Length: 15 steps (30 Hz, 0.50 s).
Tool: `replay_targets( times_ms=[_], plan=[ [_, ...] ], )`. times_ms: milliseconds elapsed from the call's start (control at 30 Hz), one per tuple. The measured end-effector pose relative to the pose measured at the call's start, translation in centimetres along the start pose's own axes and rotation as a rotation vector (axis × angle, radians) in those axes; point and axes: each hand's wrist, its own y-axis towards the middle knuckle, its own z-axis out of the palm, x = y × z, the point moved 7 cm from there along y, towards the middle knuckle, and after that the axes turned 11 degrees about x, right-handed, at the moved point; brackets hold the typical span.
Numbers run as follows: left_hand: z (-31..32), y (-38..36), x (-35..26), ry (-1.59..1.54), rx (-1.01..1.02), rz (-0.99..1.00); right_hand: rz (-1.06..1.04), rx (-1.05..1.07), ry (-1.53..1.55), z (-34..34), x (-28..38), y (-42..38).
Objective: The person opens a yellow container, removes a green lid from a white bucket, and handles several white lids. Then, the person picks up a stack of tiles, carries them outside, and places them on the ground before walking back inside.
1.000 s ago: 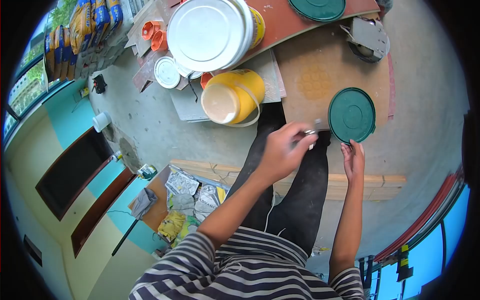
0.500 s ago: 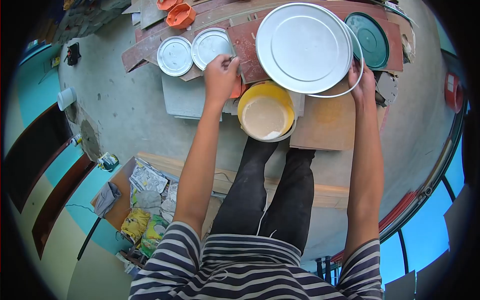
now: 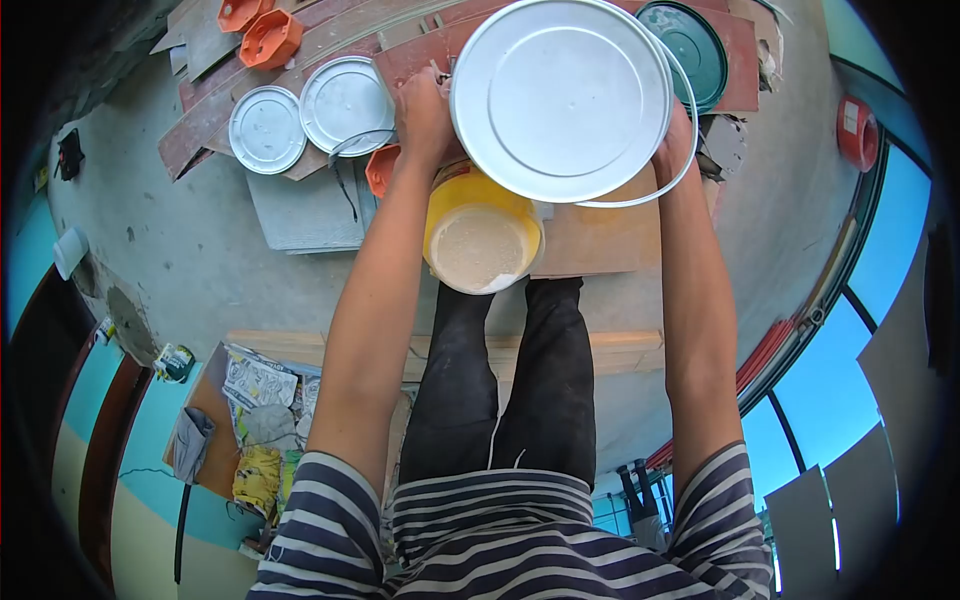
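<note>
A large white lidded bucket (image 3: pixel 560 100) is at upper centre, its pale handle hanging round the right and near side. My left hand (image 3: pixel 425 115) is closed at the bucket's left edge, fingertips partly hidden. On the opposite side my right hand (image 3: pixel 676 140) grips the bucket inside the handle, its fingers mostly out of sight. Just below stands an open yellow bucket (image 3: pixel 436 225) holding a beige paste-like material (image 3: pixel 482 248), partly covered by the white one. Two smaller white lids (image 3: pixel 267 130) lie left of my left hand, near a thin dark cord (image 3: pixel 345 185).
A dark green lid (image 3: pixel 690 50) lies behind the white bucket on reddish boards (image 3: pixel 740 60). Orange containers (image 3: pixel 272 40) stand at upper left. A brown board (image 3: pixel 600 240) lies right of the yellow bucket. A box of bags and cloths (image 3: pixel 225 400) stands lower left.
My left hand has come from above the small lids to the white bucket's left edge. The white bucket has shifted slightly toward me. The whole view has moved.
</note>
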Motion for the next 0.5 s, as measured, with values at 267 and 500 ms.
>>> replay_targets(
  times_ms=[267,500],
  plan=[
    [1.3,0.0,-0.2,-0.258,0.062,0.122,-0.16,-0.346,-0.166,1.5,3.6,-2.8],
    [3.3,-0.5,3.2,-0.335,0.161,0.094,0.003,-0.378,-0.417,0.0,4.1,-3.5]
  ],
)
